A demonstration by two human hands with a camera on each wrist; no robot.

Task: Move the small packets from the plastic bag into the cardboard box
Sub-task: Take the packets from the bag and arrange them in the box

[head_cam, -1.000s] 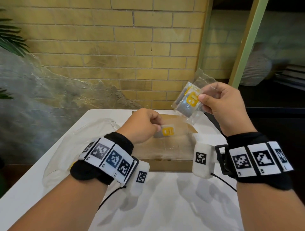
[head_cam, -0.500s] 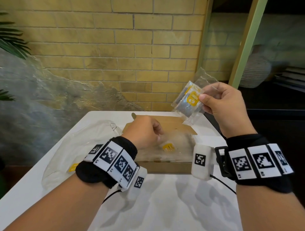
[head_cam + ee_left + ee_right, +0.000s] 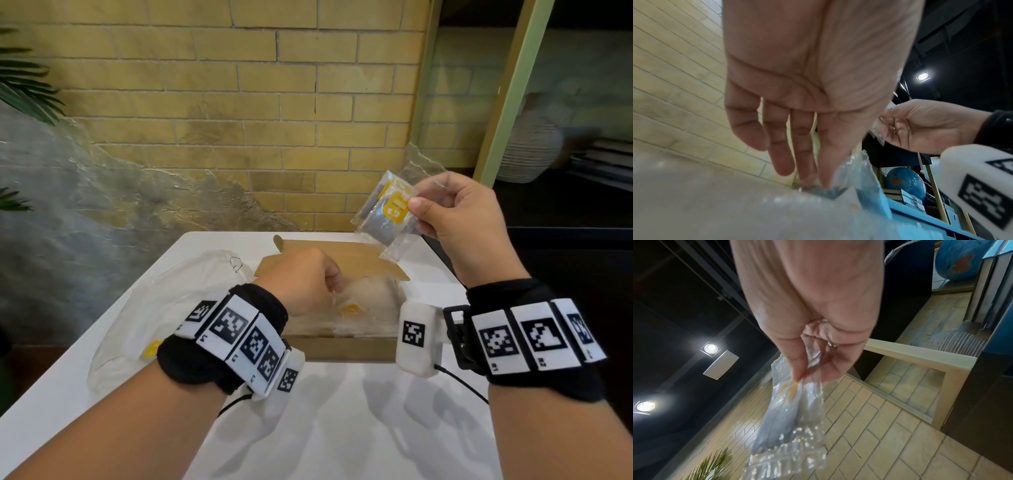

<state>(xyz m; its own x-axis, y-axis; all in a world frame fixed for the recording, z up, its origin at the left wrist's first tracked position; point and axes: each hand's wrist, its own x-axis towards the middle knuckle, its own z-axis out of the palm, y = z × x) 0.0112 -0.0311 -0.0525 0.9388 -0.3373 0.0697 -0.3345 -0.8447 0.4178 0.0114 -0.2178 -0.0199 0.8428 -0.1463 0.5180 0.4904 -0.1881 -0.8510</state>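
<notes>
An open cardboard box (image 3: pixel 342 349) sits mid-table, lined with clear crinkled plastic. A small yellow packet (image 3: pixel 351 310) lies inside it. My left hand (image 3: pixel 334 287) reaches down into the box; in the left wrist view its fingers (image 3: pixel 803 162) hang straight, tips touching clear plastic, holding nothing. My right hand (image 3: pixel 416 212) is raised above the box's far right corner. It pinches a small clear plastic bag (image 3: pixel 387 212) with grey and yellow packets inside. The right wrist view shows the bag (image 3: pixel 789 410) hanging from thumb and fingers (image 3: pixel 797 363).
A large crumpled clear bag (image 3: pixel 144 308) lies on the white table (image 3: pixel 342 428) left of the box, with a yellow packet (image 3: pixel 150 349) showing through it. A brick wall stands behind, plant leaves (image 3: pixel 24 85) at left and a green post (image 3: pixel 513 85) and dark shelf at right.
My left hand went down into the box with the yellow packet and let it go; the packet now lies in the box. The right hand has barely moved.
</notes>
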